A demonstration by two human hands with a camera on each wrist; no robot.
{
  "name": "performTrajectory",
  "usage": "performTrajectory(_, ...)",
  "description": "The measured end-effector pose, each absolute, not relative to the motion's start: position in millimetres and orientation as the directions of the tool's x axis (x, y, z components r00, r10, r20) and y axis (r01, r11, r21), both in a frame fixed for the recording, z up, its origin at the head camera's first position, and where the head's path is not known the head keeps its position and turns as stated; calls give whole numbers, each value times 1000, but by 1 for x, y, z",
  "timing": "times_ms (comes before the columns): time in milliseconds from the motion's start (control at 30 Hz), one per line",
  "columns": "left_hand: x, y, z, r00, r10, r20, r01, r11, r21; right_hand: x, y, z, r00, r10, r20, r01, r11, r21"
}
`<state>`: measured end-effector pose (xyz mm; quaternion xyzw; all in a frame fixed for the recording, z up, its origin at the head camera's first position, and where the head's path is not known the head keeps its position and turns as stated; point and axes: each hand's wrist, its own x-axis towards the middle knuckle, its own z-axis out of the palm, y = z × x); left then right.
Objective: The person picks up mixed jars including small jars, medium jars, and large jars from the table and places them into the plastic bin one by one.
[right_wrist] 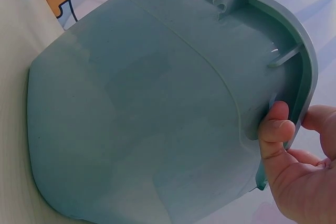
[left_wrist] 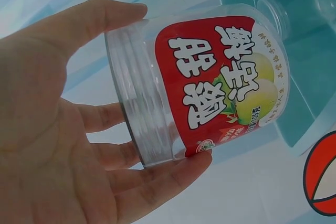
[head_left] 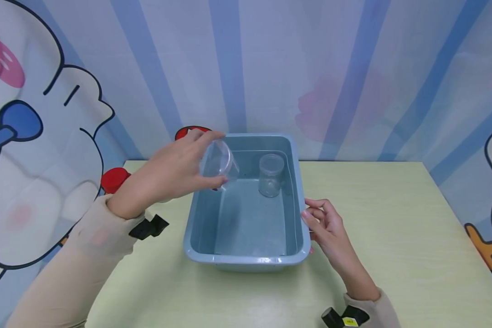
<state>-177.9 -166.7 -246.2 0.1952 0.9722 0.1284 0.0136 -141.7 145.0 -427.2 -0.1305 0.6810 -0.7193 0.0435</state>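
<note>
My left hand [head_left: 170, 168] grips a clear plastic jar [head_left: 217, 159] between thumb and fingers, tilted over the left rim of a blue-grey basin [head_left: 250, 223]. In the left wrist view, the jar's red label [left_wrist: 184, 72] shows white characters and green-yellow fruit, and the fingers hold it near one end. My right hand [head_left: 325, 228] holds the basin's right rim, thumb on one side and fingers curled under the edge in the right wrist view. A second clear jar [head_left: 270, 175] is inside the basin, toward the back right.
The basin stands on a pale wooden table [head_left: 373, 218]. A red round lid [head_left: 115, 180] shows at the table's left, partly behind the left wrist. A cartoon-printed, blue-striped curtain [head_left: 266, 68] hangs behind the table's back edge.
</note>
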Motion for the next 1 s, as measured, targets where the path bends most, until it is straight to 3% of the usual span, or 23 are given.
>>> performTrajectory(1000,-198,-142,-251,-909,416,-30,397,885,244,-142,145,-429,-959,-243,144,-130,-72,-989)
